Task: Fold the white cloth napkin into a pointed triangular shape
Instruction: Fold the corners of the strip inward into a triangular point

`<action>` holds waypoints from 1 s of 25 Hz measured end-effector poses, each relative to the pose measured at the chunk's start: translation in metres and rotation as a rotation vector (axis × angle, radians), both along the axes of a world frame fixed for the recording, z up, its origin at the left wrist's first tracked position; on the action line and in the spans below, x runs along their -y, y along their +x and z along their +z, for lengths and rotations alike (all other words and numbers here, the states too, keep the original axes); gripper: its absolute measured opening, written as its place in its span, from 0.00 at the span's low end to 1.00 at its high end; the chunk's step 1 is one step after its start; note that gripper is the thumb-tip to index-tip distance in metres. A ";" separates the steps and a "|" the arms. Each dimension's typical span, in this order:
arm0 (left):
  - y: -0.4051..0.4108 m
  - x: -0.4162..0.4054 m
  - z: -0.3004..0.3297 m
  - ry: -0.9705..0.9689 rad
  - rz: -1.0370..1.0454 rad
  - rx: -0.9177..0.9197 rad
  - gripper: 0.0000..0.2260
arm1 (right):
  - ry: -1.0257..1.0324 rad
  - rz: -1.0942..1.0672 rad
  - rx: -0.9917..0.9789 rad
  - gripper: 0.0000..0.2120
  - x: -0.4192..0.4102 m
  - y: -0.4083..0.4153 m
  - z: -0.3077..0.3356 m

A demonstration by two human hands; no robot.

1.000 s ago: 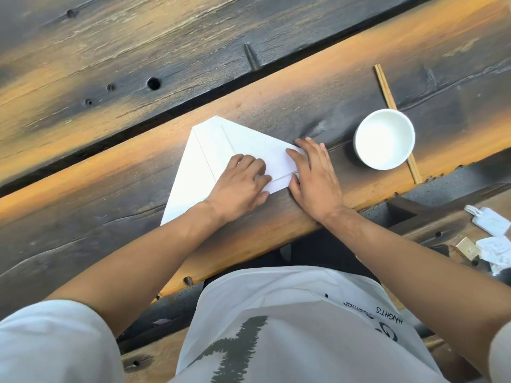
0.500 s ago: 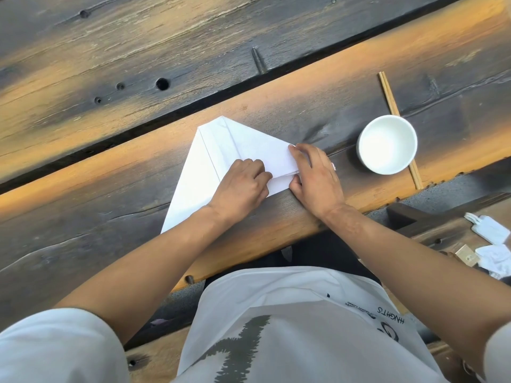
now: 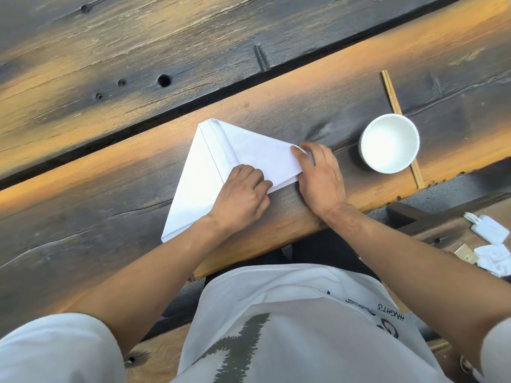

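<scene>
Your napkin (image 3: 249, 156) is soft, light; left hand (image 3: 240, 196) grip curled onto the fold; right hand (image 3: 320, 178) pinching its corner, hold there.

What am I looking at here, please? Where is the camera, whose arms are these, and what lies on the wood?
There is no machine here. A person wears one camera on the head, so you look down at their own arms. On the wooden table lies a white napkin, partly folded, with one point away from the person. The right hand pinches its right corner. The left hand rests on it with curled fingers; whether it grips, I cannot tell. To the right are an empty white bowl and chopsticks.
</scene>
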State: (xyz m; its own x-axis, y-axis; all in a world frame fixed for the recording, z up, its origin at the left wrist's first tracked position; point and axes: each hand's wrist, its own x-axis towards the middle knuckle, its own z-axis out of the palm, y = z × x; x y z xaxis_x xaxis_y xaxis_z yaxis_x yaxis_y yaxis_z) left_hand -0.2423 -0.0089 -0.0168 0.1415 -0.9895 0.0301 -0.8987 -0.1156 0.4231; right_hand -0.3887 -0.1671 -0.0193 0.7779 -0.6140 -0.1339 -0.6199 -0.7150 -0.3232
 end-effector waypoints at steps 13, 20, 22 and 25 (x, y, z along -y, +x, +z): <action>0.009 0.001 -0.008 0.112 -0.128 0.001 0.07 | 0.041 -0.084 0.036 0.25 0.018 -0.015 0.002; 0.008 -0.003 -0.009 0.117 -0.123 -0.052 0.07 | 0.119 -0.200 0.079 0.21 0.025 -0.023 0.002; 0.009 -0.003 -0.009 0.114 -0.126 -0.060 0.07 | 0.150 -0.202 0.087 0.22 0.026 -0.023 0.003; 0.009 -0.002 -0.010 0.086 -0.128 -0.052 0.06 | 0.168 -0.216 0.073 0.22 0.026 -0.027 0.003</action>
State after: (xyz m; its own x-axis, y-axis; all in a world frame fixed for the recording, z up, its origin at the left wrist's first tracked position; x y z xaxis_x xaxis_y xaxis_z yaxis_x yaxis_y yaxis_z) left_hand -0.2334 -0.0065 -0.0268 0.0135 -0.9981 -0.0599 -0.8855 -0.0397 0.4630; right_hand -0.4156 -0.1936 -0.0164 0.6423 -0.7409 -0.1963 -0.7233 -0.5013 -0.4749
